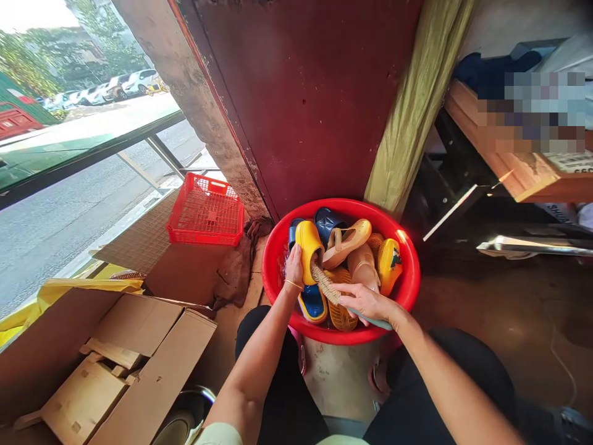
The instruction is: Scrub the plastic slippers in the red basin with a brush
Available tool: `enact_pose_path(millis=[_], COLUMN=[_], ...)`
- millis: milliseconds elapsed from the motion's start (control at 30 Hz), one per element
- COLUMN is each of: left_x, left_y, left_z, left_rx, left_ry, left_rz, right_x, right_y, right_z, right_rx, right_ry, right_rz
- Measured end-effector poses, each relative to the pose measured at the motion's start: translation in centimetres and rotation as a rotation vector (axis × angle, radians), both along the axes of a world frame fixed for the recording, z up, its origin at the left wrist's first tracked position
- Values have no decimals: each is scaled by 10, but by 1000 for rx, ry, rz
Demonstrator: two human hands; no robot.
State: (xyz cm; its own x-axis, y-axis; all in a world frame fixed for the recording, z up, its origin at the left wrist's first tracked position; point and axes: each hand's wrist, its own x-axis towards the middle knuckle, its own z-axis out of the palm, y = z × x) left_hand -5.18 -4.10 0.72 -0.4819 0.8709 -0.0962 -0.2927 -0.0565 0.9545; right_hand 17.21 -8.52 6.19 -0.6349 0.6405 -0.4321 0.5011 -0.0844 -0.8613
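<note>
A round red basin (414, 272) full of shoes stands on the floor between my knees. My left hand (294, 269) grips a yellow clog (307, 242) by its left side, at the basin's left. In my right hand (364, 301) is a brush (325, 283) with beige bristles and a grey-green handle; its bristle end reaches the clog's opening. Around them lie a tan strapped shoe (349, 242), a dark blue shoe (327, 224), a yellow shoe with a printed figure (389, 266) and a yellow-and-blue shoe (313, 303).
A red plastic crate (206, 213) sits beyond the basin to the left. An open cardboard box (152, 364) with wooden pieces is at the lower left. A maroon door (306, 99) rises behind; a wooden table (532, 179) is on the right.
</note>
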Motion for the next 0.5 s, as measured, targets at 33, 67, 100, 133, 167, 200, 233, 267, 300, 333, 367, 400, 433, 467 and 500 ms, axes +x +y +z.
enact_pose_path(millis=[33,67,100,133,167,200,233,267,300,333,367,400,433,467,500], left_x=[-1,-1,0,1,2,4,6,8,10,13,17,20,24,28,32], left_y=[3,6,8,10,11,11,11,10,9,7,5,2,0,-3,-6], left_z=[-2,-4,-5,-6,-6,-6,-5,-5,-4,-2,-2,-1,-1,-2,-3], left_rx=[16,34,47,54,56,50,36,19,4,-4,-5,-1,8,20,31], left_ry=[-23,-43,-61,-79,-98,-113,-122,-123,-115,-96,-72,-46,-22,2,27], left_rz=[4,0,-12,-25,-36,-38,-35,-28,-19,-10,-1,5,12,18,23], right_x=[8,17,26,35,42,46,47,45,39,29,18,5,-7,-17,-25], right_y=[-2,-3,-4,-5,-6,-7,-10,-12,-15,-17,-19,-19,-16,-12,-6], right_z=[3,6,8,9,9,7,4,-1,-6,-12,-18,-23,-26,-28,-28], right_rx=[-6,-11,-11,-8,2,23,59,115,191,286,390,491,580,652,707], right_ry=[-19,-32,-38,-38,-25,-2,23,37,32,1,-57,-136,-220,-294,-348], right_rz=[24,42,49,41,22,-6,-42,-81,-112,-132,-142,-143,-141,-141,-152])
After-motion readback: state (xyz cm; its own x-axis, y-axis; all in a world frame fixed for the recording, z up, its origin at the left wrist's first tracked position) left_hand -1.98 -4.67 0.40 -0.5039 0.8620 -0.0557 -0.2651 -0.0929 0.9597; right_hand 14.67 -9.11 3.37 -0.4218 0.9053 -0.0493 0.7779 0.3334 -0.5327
